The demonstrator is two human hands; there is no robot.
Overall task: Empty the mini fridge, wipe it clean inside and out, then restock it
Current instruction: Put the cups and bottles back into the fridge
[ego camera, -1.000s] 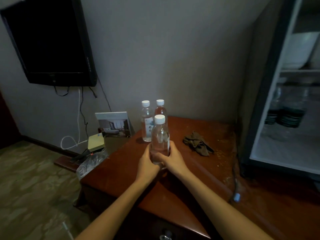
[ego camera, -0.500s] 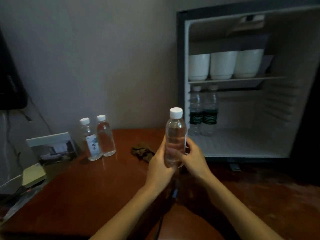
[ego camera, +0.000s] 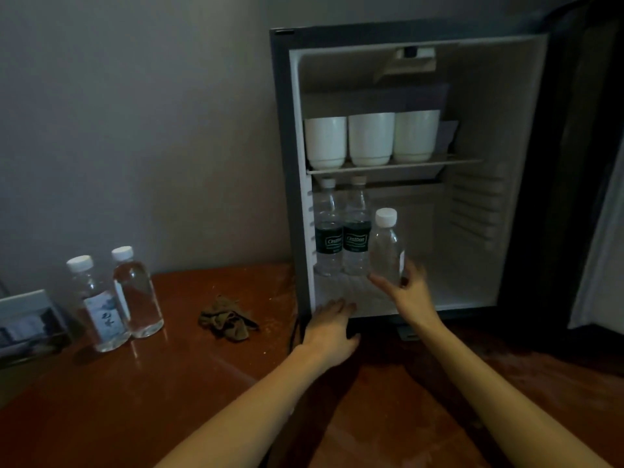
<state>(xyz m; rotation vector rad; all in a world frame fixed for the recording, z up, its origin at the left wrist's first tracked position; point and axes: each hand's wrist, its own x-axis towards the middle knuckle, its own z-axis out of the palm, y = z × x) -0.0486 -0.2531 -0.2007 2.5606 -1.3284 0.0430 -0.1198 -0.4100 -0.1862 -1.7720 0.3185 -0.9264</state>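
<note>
Your right hand (ego camera: 407, 295) gripped the clear bottle (ego camera: 386, 251) low on its body, upright in the mini fridge's (ego camera: 285, 163) lower compartment, just beside two green-labelled bottles (ego camera: 356, 238). Your left hand (ego camera: 332, 327) lay open, fingers straight, on the fridge's front lip. Two more bottles (ego camera: 135, 292) and a crumpled cloth (ego camera: 226, 320) sat on the table (ego camera: 169, 383).

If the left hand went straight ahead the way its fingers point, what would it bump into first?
Most likely the green-labelled water bottles standing on the left of the mini fridge floor, straight beyond the left hand. Depth is unclear, so the gap is hard to judge.
</note>
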